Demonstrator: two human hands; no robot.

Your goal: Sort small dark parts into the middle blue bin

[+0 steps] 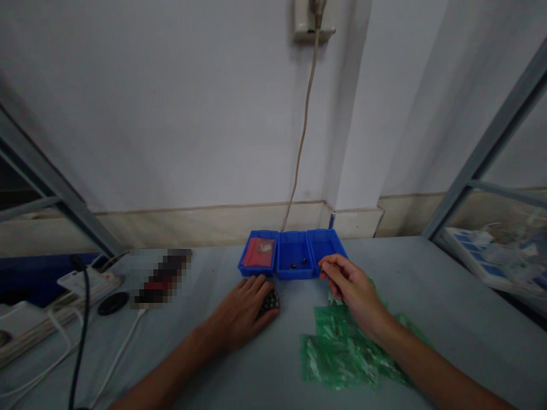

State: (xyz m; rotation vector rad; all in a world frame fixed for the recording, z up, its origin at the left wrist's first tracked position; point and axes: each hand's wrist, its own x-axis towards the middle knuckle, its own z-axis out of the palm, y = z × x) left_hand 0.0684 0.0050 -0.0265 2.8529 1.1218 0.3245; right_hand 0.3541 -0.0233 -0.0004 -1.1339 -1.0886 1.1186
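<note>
right hand (352,287), fingertips pinched together, sits at the near rim of the right blue bin (327,245); left hand (241,316) rests open on the dark parts (270,300).

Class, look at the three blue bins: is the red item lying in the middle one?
No, the red item lies in the left bin; the middle bin holds small dark pieces.

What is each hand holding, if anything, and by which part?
The left hand covers a dark lumpy thing from above. The right hand pinches its fingertips together; anything between them is too small to tell.
</note>
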